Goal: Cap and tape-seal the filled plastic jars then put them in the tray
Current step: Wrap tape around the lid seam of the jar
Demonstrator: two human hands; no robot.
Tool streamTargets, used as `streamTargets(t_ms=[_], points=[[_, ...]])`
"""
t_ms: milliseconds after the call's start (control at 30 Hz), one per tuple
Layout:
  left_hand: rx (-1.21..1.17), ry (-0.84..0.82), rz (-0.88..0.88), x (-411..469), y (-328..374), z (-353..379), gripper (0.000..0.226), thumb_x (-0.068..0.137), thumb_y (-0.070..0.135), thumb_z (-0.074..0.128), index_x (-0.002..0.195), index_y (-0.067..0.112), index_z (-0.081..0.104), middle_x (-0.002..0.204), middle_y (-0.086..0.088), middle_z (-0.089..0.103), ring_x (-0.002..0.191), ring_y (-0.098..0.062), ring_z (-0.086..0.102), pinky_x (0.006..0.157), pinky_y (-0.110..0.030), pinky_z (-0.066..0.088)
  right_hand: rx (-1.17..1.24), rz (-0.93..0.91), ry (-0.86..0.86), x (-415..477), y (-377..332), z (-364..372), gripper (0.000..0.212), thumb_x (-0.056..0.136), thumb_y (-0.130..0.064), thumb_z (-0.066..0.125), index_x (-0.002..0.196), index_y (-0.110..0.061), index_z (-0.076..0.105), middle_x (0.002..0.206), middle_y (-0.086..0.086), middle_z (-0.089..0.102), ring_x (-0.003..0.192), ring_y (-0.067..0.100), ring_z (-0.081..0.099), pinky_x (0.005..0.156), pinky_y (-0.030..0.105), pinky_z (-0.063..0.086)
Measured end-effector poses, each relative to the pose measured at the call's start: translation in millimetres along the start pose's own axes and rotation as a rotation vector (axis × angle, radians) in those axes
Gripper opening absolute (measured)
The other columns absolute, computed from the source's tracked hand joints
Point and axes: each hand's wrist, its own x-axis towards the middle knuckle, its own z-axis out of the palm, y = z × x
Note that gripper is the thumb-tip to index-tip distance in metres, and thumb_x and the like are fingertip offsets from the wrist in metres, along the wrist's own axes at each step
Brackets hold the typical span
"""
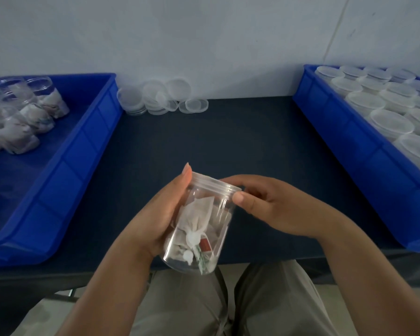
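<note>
The left hand (160,214) is gripping the filled jar (199,229); the right hand (264,204) is pinching its lid (216,184), likely twisting it tight. Tape-sealing is coming next.

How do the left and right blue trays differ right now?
The left tray holds open jars with no lids on; the right tray holds lidded jars. In the left tray the jars cluster toward its far left end, leaving much of the floor bare; the visible part of the right tray is packed in rows. Both are blue plastic and sit on the dark table.
</note>
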Motion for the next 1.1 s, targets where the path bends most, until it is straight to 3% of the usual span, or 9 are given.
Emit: streamTargets(t_ms=[133,233,333,433,500,600,733,867,1100], points=[[0.361,0.251,0.018,-3.4,6.9,3.4,0.071,0.080,0.096,0.052,0.117,0.041,0.078,0.116,-0.003,0.080,0.109,-0.024,0.077,0.097,-0.051,0.058,-0.007,0.028,0.092,-1.4,4.4,8.0,0.058,0.092,-0.088,0.033,0.136,-0.059,0.058,0.119,-0.016,0.071,0.101,0.016,0.069,0.092,0.050,0.059],[0.543,0.407,0.096,-5.3,9.5,16.5,0.050,0.087,0.089,0.036,0.109,0.058,0.068,0.108,0.020,0.077,0.098,0.001,0.074,0.087,-0.034,0.054,0.004,0.058,0.217,0.4,8.4,15.3,0.056,0.092,-0.089,0.035,0.130,-0.056,0.060,0.113,-0.018,0.071,0.090,0.010,0.067,0.083,0.040,0.059],[0.581,0.444,0.083,-4.5,8.9,24.6,0.045,0.088,0.086,0.038,0.108,0.055,0.064,0.110,0.035,0.069,0.100,0.016,0.065,0.082,-0.020,0.053,0.004,0.089,0.277,0.1,9.7,21.2,0.055,0.091,-0.089,0.041,0.130,-0.055,0.059,0.108,-0.022,0.070,0.088,0.002,0.066,0.072,0.022,0.050],[0.687,0.466,0.087,-6.2,4.7,25.1,0.090,0.059,0.105,0.055,0.134,0.055,0.056,0.121,0.032,0.066,0.109,0.016,0.063,0.084,-0.018,0.053,-0.005,0.090,0.298,-1.8,4.2,26.6,0.059,0.089,-0.091,0.041,0.130,-0.053,0.060,0.104,-0.034,0.065,0.086,-0.009,0.062,0.064,0.013,0.044],[0.632,0.500,0.096,-6.2,0.1,25.4,0.114,0.051,0.105,0.060,0.150,0.050,0.047,0.124,0.031,0.068,0.112,0.013,0.065,0.093,-0.024,0.054,0.001,0.086,0.336,-2.1,1.2,28.9,0.061,0.088,-0.090,0.041,0.132,-0.052,0.060,0.105,-0.039,0.064,0.090,-0.013,0.061,0.066,0.010,0.044],[0.611,0.509,0.084,-4.7,-2.3,29.9,0.118,0.049,0.104,0.066,0.153,0.052,0.040,0.121,0.027,0.071,0.107,0.011,0.069,0.089,-0.025,0.056,-0.005,0.099,0.365,-1.0,-0.8,29.4,0.060,0.088,-0.087,0.043,0.133,-0.051,0.060,0.099,-0.040,0.062,0.088,-0.014,0.059,0.065,0.009,0.044],[0.526,0.547,0.075,-2.1,1.6,26.2,0.111,0.043,0.102,0.071,0.141,0.055,0.052,0.118,0.023,0.073,0.105,0.003,0.072,0.090,-0.031,0.058,-0.069,0.111,0.273,-1.9,-2.3,24.3,0.062,0.087,-0.089,0.043,0.138,-0.056,0.053,0.113,-0.029,0.066,0.091,-0.011,0.061,0.073,0.014,0.042],[0.271,0.528,0.066,-4.4,10.2,15.5,0.104,0.039,0.088,0.088,0.130,0.043,0.065,0.112,0.007,0.080,0.098,-0.017,0.080,0.088,-0.042,0.062,-0.060,0.103,0.146,-11.5,-3.0,2.0,0.058,0.089,-0.088,0.035,0.142,-0.066,0.036,0.096,-0.021,0.072,0.086,-0.005,0.068,0.068,0.019,0.047],[-0.012,0.290,-0.018,-14.3,7.1,7.9,0.097,0.056,0.068,0.097,0.136,0.021,0.069,0.119,-0.020,0.076,0.097,-0.028,0.077,0.075,-0.037,0.062,-0.161,0.078,0.083,-11.7,0.1,-11.1,0.049,0.090,-0.087,0.036,0.133,-0.065,0.049,0.103,-0.030,0.065,0.089,-0.004,0.066,0.069,0.018,0.047]])
